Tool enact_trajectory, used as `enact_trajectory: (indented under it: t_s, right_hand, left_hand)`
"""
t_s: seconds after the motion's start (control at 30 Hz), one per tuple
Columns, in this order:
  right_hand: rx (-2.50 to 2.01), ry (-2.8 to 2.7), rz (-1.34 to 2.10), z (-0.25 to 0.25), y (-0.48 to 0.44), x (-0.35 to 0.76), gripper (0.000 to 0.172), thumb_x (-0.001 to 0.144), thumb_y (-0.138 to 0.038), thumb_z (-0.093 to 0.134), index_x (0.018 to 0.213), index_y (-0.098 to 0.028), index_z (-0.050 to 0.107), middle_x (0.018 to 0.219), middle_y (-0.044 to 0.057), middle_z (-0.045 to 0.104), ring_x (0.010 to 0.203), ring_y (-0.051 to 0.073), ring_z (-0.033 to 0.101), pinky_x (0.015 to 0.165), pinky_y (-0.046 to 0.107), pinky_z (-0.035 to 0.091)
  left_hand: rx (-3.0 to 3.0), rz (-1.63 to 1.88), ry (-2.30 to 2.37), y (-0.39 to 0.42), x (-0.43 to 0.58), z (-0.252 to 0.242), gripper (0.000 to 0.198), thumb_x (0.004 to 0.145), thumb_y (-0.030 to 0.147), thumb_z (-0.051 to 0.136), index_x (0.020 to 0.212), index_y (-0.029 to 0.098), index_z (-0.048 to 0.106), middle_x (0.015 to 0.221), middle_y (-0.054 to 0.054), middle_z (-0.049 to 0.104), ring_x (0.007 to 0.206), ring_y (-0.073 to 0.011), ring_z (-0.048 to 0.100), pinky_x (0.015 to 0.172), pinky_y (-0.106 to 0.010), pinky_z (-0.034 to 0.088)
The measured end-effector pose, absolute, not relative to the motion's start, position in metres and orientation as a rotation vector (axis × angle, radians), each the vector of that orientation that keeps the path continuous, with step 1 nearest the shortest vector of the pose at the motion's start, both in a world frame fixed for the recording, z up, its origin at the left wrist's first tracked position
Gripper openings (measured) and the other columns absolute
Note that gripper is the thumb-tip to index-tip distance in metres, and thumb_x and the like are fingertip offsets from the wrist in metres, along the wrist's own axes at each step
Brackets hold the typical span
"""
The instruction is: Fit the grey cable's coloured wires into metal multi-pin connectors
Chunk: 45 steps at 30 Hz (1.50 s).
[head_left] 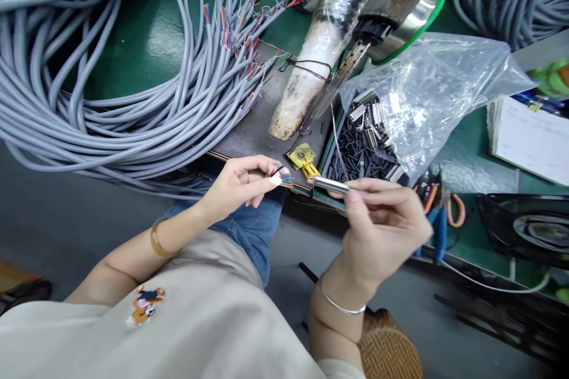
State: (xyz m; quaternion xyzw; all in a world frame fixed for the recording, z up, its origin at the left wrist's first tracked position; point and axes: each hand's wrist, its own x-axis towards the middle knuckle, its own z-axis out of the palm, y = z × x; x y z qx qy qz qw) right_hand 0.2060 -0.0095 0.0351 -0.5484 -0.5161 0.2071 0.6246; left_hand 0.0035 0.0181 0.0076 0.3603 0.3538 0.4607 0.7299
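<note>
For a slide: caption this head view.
Left hand pinches coloured wire ends; right hand holds a metal connector by grey cables.

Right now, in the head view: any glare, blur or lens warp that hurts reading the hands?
Head view: fisheye warp bends the grey cables; glare whitens the plastic bag and the silver reel; left hand pinching the coloured wire ends and right hand holding the metal connector are sharp and evenly lit; floor below is dim.
</note>
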Motion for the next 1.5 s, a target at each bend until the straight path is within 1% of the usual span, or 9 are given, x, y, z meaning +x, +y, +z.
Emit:
enact_trajectory:
  t_s: [0.1,0.23,0.47,0.83,0.97,1.1,1.3,1.4,1.5]
  right_hand:
    - [-1.269,-1.249,0.577,0.028,-0.017,0.188,0.018,0.08,-0.011,0.079,0.074,-0.019,0.063,0.084,0.0,0.073,0.073,0.013,0.074,0.065,0.025,0.067]
    - [-1.227,-1.285,0.639,0.02,-0.017,0.179,0.017,0.084,-0.012,0.076,0.078,-0.021,0.063,0.087,-0.001,0.072,0.074,0.013,0.074,0.067,0.027,0.067]
    - [-1.195,-1.383,0.648,0.013,-0.02,0.175,0.012,0.088,-0.014,0.074,0.089,-0.023,0.066,0.098,0.002,0.075,0.087,0.017,0.076,0.075,0.033,0.068]
    - [-1.326,-1.51,0.124,0.018,-0.017,0.176,0.015,0.085,-0.009,0.074,0.082,-0.021,0.065,0.094,0.001,0.077,0.086,0.017,0.074,0.077,0.033,0.06]
    - [-1.323,-1.517,-0.19,0.015,-0.015,0.189,0.019,0.08,-0.008,0.077,0.079,-0.021,0.063,0.087,0.0,0.076,0.077,0.016,0.072,0.072,0.031,0.057]
    - [-1.266,-1.567,-0.257,0.01,-0.016,0.192,0.02,0.076,-0.006,0.08,0.081,-0.021,0.068,0.085,0.0,0.079,0.071,0.016,0.074,0.067,0.029,0.059]
    - [-1.126,-1.605,-0.258,0.008,-0.019,0.187,0.046,0.079,-0.003,0.081,0.116,-0.03,0.076,0.112,-0.003,0.081,0.087,0.017,0.079,0.077,0.029,0.064]
    - [-1.117,-1.619,-0.244,0.01,-0.022,0.185,0.047,0.081,-0.004,0.079,0.119,-0.032,0.075,0.117,-0.004,0.08,0.091,0.017,0.079,0.078,0.031,0.065]
    - [-1.205,-1.556,-0.008,0.011,-0.025,0.18,0.031,0.085,-0.008,0.075,0.109,-0.028,0.075,0.112,0.0,0.081,0.094,0.02,0.079,0.077,0.034,0.065]
  left_hand:
    - [0.84,0.978,0.763,0.016,0.003,0.008,0.029,0.075,0.034,0.084,0.078,0.012,0.066,0.097,-0.005,0.07,0.041,0.0001,0.05,0.037,-0.016,0.04]
    - [0.867,0.95,0.776,0.016,0.003,0.008,0.027,0.078,0.034,0.083,0.08,0.012,0.067,0.079,-0.001,0.066,0.042,-0.0006,0.048,0.039,-0.014,0.039]
    - [0.937,1.006,0.837,0.019,0.002,0.008,0.022,0.079,0.029,0.08,0.081,0.011,0.068,0.075,0.0,0.063,0.044,-0.0003,0.044,0.039,-0.013,0.037]
    - [0.985,1.103,0.665,0.022,-0.004,-0.002,0.018,0.082,0.029,0.081,0.081,0.013,0.072,0.095,-0.007,0.073,0.051,-0.0022,0.052,0.042,-0.014,0.044]
    - [1.003,0.895,0.176,0.035,-0.027,-0.016,0.034,0.083,0.041,0.079,0.062,0.016,0.07,0.063,-0.006,0.066,0.045,-0.0106,0.06,0.038,-0.019,0.042]
    - [0.971,0.939,0.171,0.041,-0.04,-0.03,0.055,0.072,0.057,0.083,0.043,0.018,0.056,0.043,-0.003,0.052,0.037,-0.0141,0.057,0.04,-0.025,0.046]
    - [0.945,0.665,0.414,0.041,-0.047,-0.032,0.062,0.052,0.07,0.088,0.035,0.02,0.055,0.046,-0.008,0.057,0.041,-0.0185,0.061,0.036,-0.029,0.043]
    - [0.917,0.668,0.457,0.04,-0.045,-0.021,0.059,0.051,0.068,0.09,0.041,0.019,0.059,0.053,-0.008,0.062,0.043,-0.0153,0.059,0.037,-0.027,0.042]
    - [0.826,0.779,0.627,0.036,-0.034,-0.008,0.042,0.063,0.049,0.091,0.063,0.016,0.066,0.062,-0.004,0.066,0.039,-0.0048,0.045,0.036,-0.019,0.032]
